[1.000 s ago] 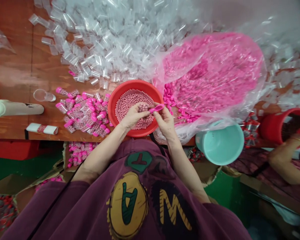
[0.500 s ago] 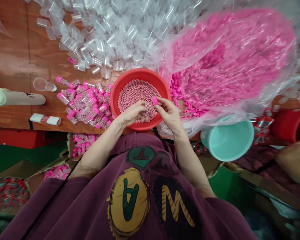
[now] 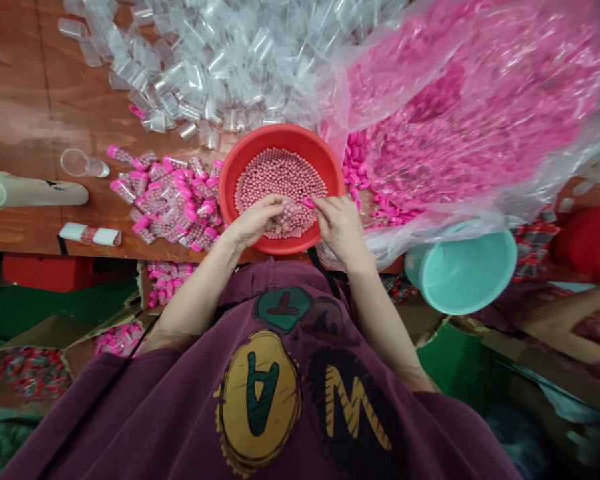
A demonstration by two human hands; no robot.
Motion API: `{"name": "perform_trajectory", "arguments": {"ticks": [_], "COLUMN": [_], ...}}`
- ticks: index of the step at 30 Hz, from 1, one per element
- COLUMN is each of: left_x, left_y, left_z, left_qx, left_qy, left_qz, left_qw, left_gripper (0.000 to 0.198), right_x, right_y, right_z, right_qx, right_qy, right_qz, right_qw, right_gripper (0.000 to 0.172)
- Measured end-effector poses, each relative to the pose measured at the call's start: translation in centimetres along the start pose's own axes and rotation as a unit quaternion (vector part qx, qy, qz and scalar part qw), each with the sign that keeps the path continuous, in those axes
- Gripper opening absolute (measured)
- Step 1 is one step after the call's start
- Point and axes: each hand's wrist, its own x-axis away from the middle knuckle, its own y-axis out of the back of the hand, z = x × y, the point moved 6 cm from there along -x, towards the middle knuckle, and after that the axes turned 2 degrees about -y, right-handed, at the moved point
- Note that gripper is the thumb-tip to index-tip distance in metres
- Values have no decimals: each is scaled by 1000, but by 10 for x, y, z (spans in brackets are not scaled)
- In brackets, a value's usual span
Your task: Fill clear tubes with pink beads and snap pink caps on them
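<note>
Drawn closer together over the beads than before, the right hand (image 3: 341, 230) pinched a small magenta plastic cap (image 3: 308, 202) while the left hand (image 3: 255, 223) curled around a few pink beads (image 3: 280, 175), both kept above a round red plastic basin (image 3: 280, 137), seemingly to catch strays.

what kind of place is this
Probably a small packing workshop: heaps of clear plastic tubes on a wooden workbench, a plastic bag of pink caps, and filled pink-capped tubes beside a red basin of pink balls.

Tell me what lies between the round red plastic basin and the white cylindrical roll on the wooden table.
In the head view: pink-capped clear tubes of beads, then one empty clear plastic tube.
</note>
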Motion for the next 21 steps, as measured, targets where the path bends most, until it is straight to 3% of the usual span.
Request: {"name": "perform_trajectory", "arguments": {"ticks": [4, 8, 11, 15, 21], "left_x": [-1, -1, 0, 3, 8], "left_y": [-4, -11, -16, -23, -33], "left_z": [5, 10, 13, 12, 11], "left_qx": [17, 31, 18, -6, 3], "left_qy": [0, -36, -56, -76, -68], "left_qz": [14, -2, -15, -12, -36], "left_qw": [1000, 999, 998, 997, 997], "left_gripper": [23, 32, 41, 38, 33], "right_x": [1, 1, 4, 11, 13], "right_y": [-1, -5, -5, -4, -1], "right_z": [6, 19, 20, 20, 30], "right_qx": [-104, -169, -166, -130, -33], "right_qy": [-34, -43, -52, -46, 40], "right_qz": [-52, -41, -41, -38, 9], "right_qw": [993, 984, 984, 990, 999], "right_gripper": [36, 41, 42, 41, 39]}}
